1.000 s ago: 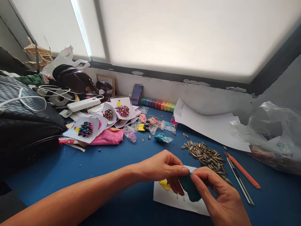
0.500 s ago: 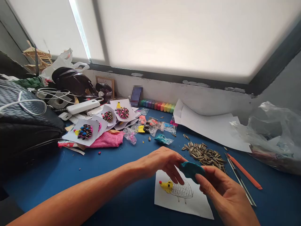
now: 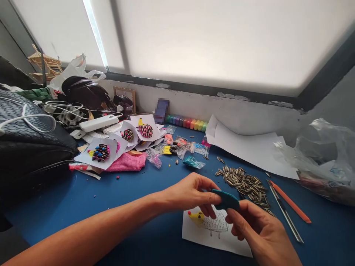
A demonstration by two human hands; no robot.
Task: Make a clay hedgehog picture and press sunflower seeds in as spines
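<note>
Teal clay [image 3: 227, 200] above my paper [image 3: 222, 246].
Head view: my left grip [image 3: 191, 193] pinches its left end, my right grip [image 3: 263, 226] its right; it looks light, soft, easily dented, so the rim is best held gently.

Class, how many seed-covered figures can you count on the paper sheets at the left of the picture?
3 clearly: the blue-dotted figure in front, the middle figure and the rearmost figure. More may hide under the overlapping sheets.

Lettering [image 3: 73, 127] on the black disc [image 3: 71, 116] cannot be read.
</note>
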